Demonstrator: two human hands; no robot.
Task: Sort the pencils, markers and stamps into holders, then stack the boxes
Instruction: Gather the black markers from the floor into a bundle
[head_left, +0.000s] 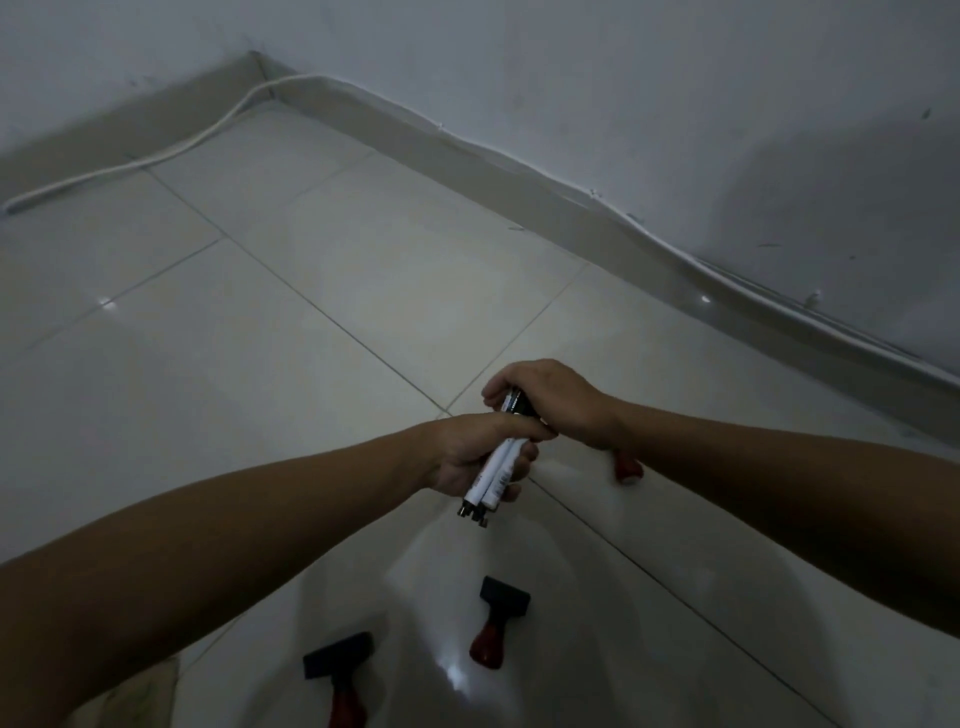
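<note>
both hands hold a small bundle of markers (497, 464) above the floor (311, 312) — the left hand (475, 452) curls round the white barrels, the right hand (545, 400) wraps the dark capped ends. they look light, stiff and smooth, so likely to slip lengthwise — best gripped mid-barrel. three stamps (500, 621) lie on the tiles nearby.

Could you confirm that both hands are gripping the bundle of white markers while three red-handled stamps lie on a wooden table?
Not quite: the head view shows the red-handled stamps lying on a pale tiled floor, not a wooden table. Both the left hand and right hand do grip the bundle of white markers.
</note>
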